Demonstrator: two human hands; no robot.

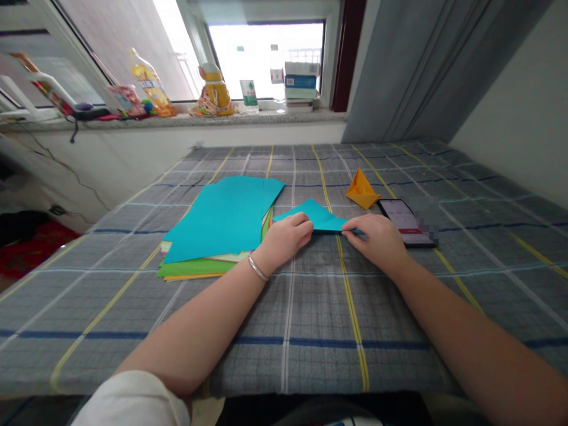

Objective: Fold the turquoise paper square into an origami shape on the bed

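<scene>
A folded piece of blue paper (314,214) lies on the plaid cloth in front of me, its peak pointing away. My left hand (290,235) is closed on its left part, fingers curled over the near edge. At the right corner my right hand (376,239) pinches the paper between thumb and fingers. Left of my hands is a stack of coloured paper sheets (226,216), blue on top with green and orange edges below. An orange folded paper piece (362,189) stands beyond my right hand. My fingers hide parts of the blue paper's near edge.
A phone (406,222) with its screen lit lies just right of my right hand. The plaid cloth (319,307) covers the table. On the windowsill behind stand a drink bottle (151,83), a yellow container (215,89) and stacked boxes (300,83).
</scene>
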